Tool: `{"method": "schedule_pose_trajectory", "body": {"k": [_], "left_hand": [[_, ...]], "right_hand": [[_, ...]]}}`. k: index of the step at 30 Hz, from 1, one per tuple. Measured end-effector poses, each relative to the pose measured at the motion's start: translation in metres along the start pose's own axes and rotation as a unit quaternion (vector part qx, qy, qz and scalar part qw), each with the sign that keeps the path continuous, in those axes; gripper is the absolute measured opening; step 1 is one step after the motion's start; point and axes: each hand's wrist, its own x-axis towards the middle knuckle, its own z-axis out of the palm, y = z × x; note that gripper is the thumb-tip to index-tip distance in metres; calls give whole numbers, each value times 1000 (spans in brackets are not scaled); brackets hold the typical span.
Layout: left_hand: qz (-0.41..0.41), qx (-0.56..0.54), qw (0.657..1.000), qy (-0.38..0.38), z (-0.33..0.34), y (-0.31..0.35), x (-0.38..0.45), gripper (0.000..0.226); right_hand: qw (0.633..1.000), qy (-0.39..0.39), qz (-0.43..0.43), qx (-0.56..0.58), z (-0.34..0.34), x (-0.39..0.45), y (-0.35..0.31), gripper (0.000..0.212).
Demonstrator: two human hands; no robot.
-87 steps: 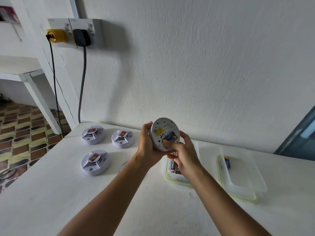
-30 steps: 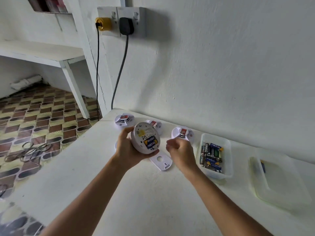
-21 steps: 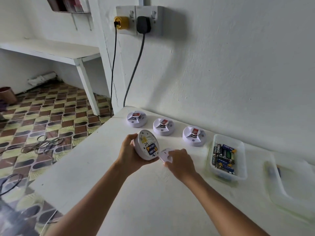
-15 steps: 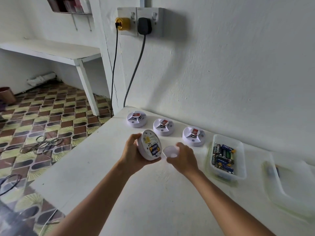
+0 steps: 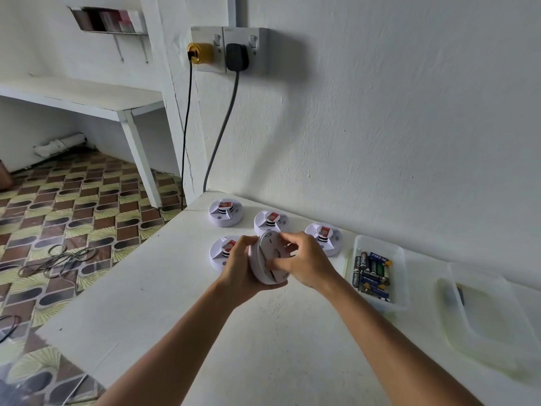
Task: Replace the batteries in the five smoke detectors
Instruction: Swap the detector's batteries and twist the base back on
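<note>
Gripping smoke detector [image 5: 268, 259] | both hands: left [image 5: 240, 266], right [image 5: 304, 259] | above table [image 5: 278, 347]

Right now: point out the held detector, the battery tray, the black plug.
held detector [image 5: 268, 260], head view, white back face.
battery tray [image 5: 399, 253], head view, right rim.
black plug [image 5: 236, 57], head view, plug body.

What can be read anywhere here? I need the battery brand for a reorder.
"EVEREADY", on the black batteries in the battery tray.
"PI CELL", as best I can read it, on a blue battery in the same tray.
Red labels on the four detectors lying on the table: too small to read.
Detector held in the left hand and right hand: no text legible.
Wall sockets: print too blurred.
</note>
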Motion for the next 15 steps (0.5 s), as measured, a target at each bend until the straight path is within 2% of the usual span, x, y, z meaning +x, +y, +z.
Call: {"method": "schedule_pose_trajectory", "body": {"k": [5,9,15], "left_hand": [[9,30,999,7,5,1,-1,44],[4,45,999,22,9,1,-2,42],[-7,32,999,10,11,-1,-3,39]], "right_hand": [[1000,-18,-7,-8,-12,0,-5,46],[1000,-28,4,-10,-15,-1,-6,35],[999,-4,44,24,-15,-2,-8,27]]}}
